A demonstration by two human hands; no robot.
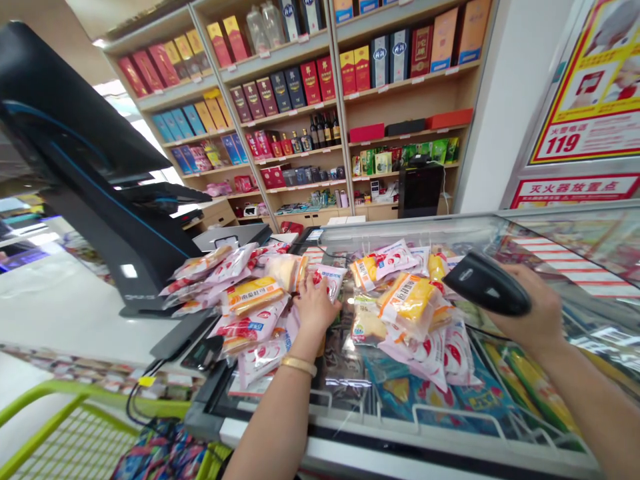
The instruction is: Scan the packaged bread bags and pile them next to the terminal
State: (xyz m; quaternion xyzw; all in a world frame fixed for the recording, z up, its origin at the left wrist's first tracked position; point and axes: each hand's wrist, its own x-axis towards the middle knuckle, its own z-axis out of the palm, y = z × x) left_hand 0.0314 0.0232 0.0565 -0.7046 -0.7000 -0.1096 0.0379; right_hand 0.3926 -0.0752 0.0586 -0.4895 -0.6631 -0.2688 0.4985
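Note:
My right hand (533,307) is wrapped round a black barcode scanner (487,283), held above the right side of the glass freezer top. My left hand (316,303), with a bracelet at the wrist, lies with fingers spread on a pink-and-white bread packet (330,277). To its left is a heap of packaged breads (255,297), yellow and pink, reaching onto the counter. A second pile of packets (407,300) sits on the glass between my hands, with a yellow-wrapped bread on top.
A black checkout monitor (95,160) stands on the white counter (60,293) at left. A green shopping cart (65,400) is at lower left. Cables and a small black device (203,350) lie near the counter edge. Shelves (295,113) of boxes and bottles stand behind.

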